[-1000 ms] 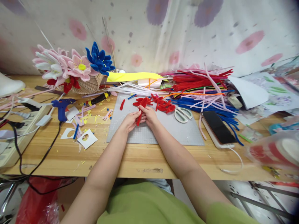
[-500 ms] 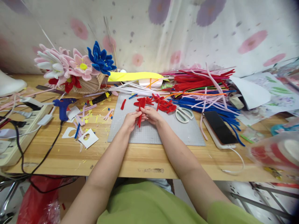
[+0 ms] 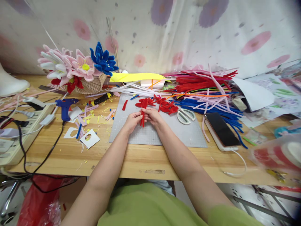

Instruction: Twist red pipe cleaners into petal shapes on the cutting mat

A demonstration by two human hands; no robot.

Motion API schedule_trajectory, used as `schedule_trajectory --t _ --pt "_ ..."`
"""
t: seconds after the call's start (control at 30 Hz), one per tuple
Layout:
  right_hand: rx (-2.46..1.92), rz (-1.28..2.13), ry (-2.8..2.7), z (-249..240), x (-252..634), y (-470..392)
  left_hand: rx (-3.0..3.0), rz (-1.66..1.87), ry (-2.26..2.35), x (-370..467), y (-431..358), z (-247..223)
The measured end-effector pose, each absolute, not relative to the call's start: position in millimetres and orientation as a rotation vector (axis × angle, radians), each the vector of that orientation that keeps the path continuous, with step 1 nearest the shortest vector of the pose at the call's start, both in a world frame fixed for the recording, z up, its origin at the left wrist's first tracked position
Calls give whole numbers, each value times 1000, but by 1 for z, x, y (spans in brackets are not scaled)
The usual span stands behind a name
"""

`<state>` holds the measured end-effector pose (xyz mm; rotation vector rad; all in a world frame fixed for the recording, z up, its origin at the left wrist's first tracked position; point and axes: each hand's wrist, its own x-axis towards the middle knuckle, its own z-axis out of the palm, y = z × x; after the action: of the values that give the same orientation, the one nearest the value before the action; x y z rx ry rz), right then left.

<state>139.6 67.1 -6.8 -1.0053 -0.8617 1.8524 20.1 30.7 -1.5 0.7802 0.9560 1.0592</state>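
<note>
Over the grey cutting mat [image 3: 150, 135], my left hand [image 3: 134, 121] and my right hand [image 3: 151, 116] meet around a red fuzzy petal piece [image 3: 143, 106]. Fingers of both hands pinch it, and its red ends stick out below them. Several red fuzzy pieces [image 3: 168, 106] lie on the mat just behind my hands. A single small red piece [image 3: 124, 105] rests on the mat to the left. Scissors with pale handles [image 3: 186, 116] lie at the right of the red pieces.
At the left are a blue glue gun [image 3: 66, 108], a power strip [image 3: 28, 135], cables and scraps. Fuzzy flowers [image 3: 82, 67] stand at the back left. Bundles of fuzzy stems [image 3: 202, 83] lie behind the mat. A phone [image 3: 221, 128] and a plastic cup [image 3: 279, 153] are at the right.
The red piece has turned slightly more upright between my fingers. Both hands keep nearly the same place, and the whole view has shifted slightly.
</note>
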Motion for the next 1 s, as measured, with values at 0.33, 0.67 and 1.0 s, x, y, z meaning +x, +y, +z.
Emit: schedule_trajectory --t 0.33,0.67,1.0 --pt "-974 1827 -905 -11 139 68 724 1127 1034 24 31 -4" --pt "-858 1840 -1014 -8 139 62 467 966 1028 18 34 14" --pt "-1008 1191 -1495 -11 135 64 292 957 899 15 31 20"
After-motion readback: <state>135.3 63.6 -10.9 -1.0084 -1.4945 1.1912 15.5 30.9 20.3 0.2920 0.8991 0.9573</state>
